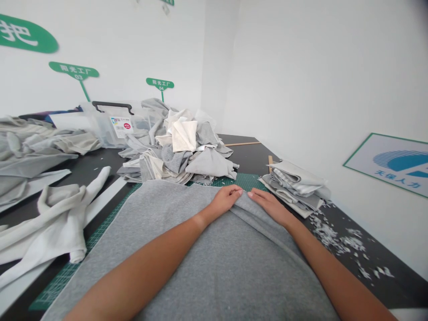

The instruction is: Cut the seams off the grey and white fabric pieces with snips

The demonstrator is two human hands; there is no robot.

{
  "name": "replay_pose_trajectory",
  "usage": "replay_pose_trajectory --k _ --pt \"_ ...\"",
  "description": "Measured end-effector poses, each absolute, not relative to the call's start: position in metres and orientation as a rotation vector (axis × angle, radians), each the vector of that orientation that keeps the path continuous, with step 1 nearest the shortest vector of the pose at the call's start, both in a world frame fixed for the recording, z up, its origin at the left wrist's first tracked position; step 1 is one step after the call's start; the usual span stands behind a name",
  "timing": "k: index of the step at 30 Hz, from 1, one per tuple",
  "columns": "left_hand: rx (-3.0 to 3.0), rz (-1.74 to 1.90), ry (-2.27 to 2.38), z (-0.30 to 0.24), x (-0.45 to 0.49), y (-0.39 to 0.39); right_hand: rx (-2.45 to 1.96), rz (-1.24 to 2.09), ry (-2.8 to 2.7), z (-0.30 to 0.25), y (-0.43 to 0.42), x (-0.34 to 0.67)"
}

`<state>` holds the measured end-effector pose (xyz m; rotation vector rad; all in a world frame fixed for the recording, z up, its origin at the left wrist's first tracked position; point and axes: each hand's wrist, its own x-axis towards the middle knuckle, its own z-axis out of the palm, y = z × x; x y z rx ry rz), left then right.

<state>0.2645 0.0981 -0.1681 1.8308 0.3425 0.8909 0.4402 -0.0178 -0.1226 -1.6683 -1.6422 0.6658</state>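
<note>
A large grey fabric (207,267) is spread flat over a green cutting mat (249,180) on the dark surface (247,156), filling the near middle of the view. Both hands are laid on its far edge. The left hand (227,199) is held flat, palm down, fingers stretched toward the right. The right hand (270,206) is held flat too, fingers pointed left. The fingertips are set just beside each other, almost touching. Nothing is clamped by either hand; the cloth is only pressed down. A folded-over flap is seen running diagonally from under the hands toward the right forearm.

Just beyond the fabric, a pile of scraps (180,151) in grey and cream is heaped on the mat. A clear plastic box (110,122) with a black handle is placed behind it, to the left. A folded stack (294,185) of pale pieces is set near the right hand. Small cut bits (337,240) are scattered along the right edge. A white cloth (56,223) is crumpled at left, well apart from the hands. A wooden stick (242,143) is laid at the far end.
</note>
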Motion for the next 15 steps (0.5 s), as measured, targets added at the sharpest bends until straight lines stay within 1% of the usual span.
replay_pose_trajectory --k 15 --pt "1.8 0.835 0.354 -0.1705 0.2639 0.0994 -1.714 0.537 -1.719 -0.1246 -0.0198 0.4373"
